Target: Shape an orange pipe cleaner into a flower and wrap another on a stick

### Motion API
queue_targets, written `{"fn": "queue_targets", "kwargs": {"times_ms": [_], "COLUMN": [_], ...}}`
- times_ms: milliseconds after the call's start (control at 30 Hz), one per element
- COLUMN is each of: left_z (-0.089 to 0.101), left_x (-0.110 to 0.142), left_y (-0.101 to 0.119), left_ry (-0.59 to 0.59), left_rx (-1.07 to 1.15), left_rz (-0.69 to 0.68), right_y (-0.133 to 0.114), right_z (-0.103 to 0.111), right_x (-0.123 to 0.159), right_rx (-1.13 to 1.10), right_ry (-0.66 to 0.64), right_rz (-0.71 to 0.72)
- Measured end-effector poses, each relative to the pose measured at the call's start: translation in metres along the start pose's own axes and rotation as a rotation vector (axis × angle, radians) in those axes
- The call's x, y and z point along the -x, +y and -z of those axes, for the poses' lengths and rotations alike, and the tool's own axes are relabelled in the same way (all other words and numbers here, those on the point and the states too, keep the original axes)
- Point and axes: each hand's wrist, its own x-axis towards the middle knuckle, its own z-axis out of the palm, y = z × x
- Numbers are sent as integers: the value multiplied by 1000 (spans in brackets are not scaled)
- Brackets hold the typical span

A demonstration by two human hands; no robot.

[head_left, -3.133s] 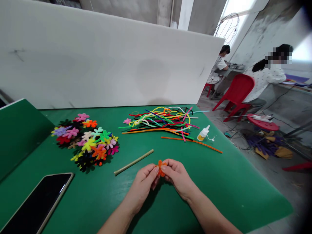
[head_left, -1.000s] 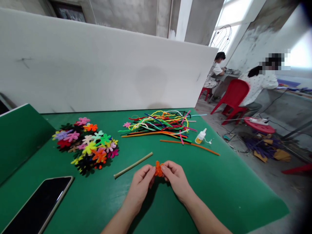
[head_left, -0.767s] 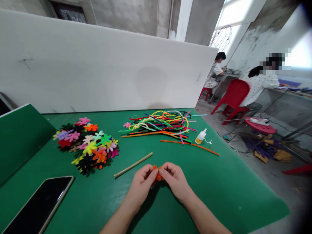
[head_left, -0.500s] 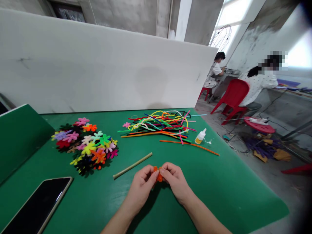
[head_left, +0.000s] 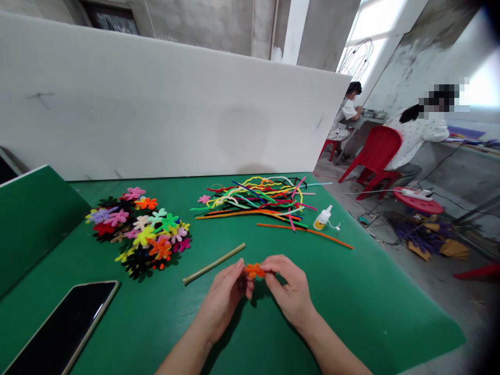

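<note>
The right hand is pinching one side of an orange flower between thumb and fingertips, above the green table. The left hand is touching the flower's other side, its thumb raised; whether it is gripping is impossible to tell. A thin stick is lying just beyond the left hand, and fuzzy stems are lying farther back, near a small bottle.

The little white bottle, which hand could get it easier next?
Probably the right hand: it is nearer the bottle than the left hand, though it is pinching the orange flower.
</note>
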Motion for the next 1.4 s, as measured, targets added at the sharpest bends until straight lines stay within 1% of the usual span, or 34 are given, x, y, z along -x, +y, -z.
{"fn": "queue_targets", "kwargs": {"times_ms": [100, 167, 300, 400, 533, 633, 767, 833, 900, 1033, 1200, 1300, 1400], "left_z": [0, 1, 2, 1, 0, 1, 1, 0, 0, 0, 2, 2, 0], "left_x": [1, 0, 0, 0, 1, 0, 0, 0, 1, 2, 2, 2, 2], "left_y": [1, 1, -1, -2, -2, -3, -3, -3, -2, 1, 5, 5, 5], "left_ry": [-21, 8, 100, 155, 117, 91, 68, 65, 60, 14, -44, -48, -27], "left_rx": [-29, -75, -238, -332, -339, -317, -300, -304, -317, -305, -219, -222, -185], "left_rz": [-24, -67, -173, -228, -200, -164, -107, -101, -110, -84, -37, -41, -40], "right_y": [0, 0, 0, 0, 0, 0, 1, 2, 3, 1, -2, -2, -1], "right_z": [-1, -2, -4, -8, -10, -10, -11, -12, -13, -14, -11, -9, -8], "right_x": [0, 0, 2, 5, 5, 4, 5, 5, 5, 3, 1, 0, -2], "right_rx": [11, 18, 47, 69, 75, 38, -118, -228, -303, -352, -426, -517, -587], "right_ry": [-60, -49, 15, -7, -62, -69, -36, -23, -15, -9, -60, -73, -38], "right_rz": [38, 28, -78, -162, -206, -227, -340, -402, -433, -455, -481, -546, -608]}}
